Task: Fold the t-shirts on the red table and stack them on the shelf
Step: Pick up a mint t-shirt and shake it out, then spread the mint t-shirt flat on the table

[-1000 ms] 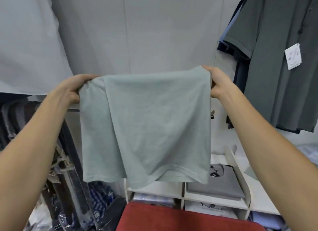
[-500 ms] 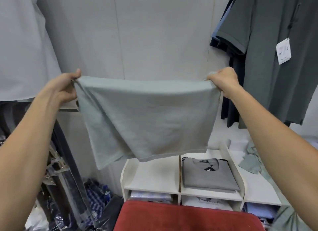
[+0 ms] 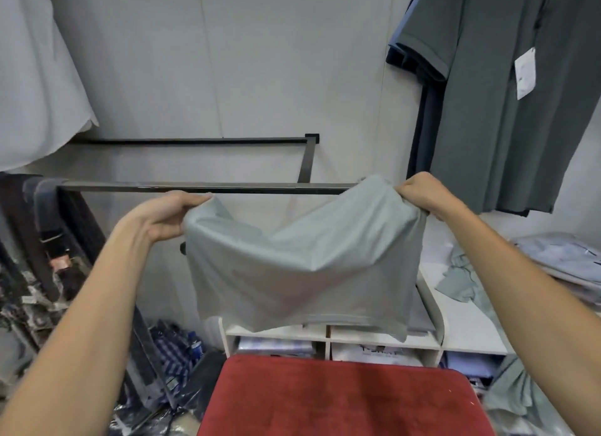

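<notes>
T-shirt [image 3: 305, 273], pale grey-green, partly folded, hangs in the air between both hands, above the red table [image 3: 344, 400] and in front of the white shelf [image 3: 432, 309]. Left hand [image 3: 166, 216] is closed on the upper left corner; right hand [image 3: 422, 192] is closed on the upper right corner, held a little higher. Top edge sags in the middle, so the cloth is slack, not stretched.

Progress, as judged: fold looks mostly made, since the piece hangs short and doubled. Placing on the shelf is not yet done. Table top in view carries no shirts. A second pale green garment [image 3: 461, 279] lies crumpled on the white surface to the right, so more folding probably remains.

Surroundings: a dark clothes rail [image 3: 208, 187] runs just behind the hands. Dark polo shirts [image 3: 507, 110] with a white tag hang upper right. Packaged goods sit in the lower cubbies.

Obstacles: the shirt itself hides most of the upper shelf compartments, so I cannot tell what is stacked there. The raised shelf side panel stands near the right corner of the cloth.
</notes>
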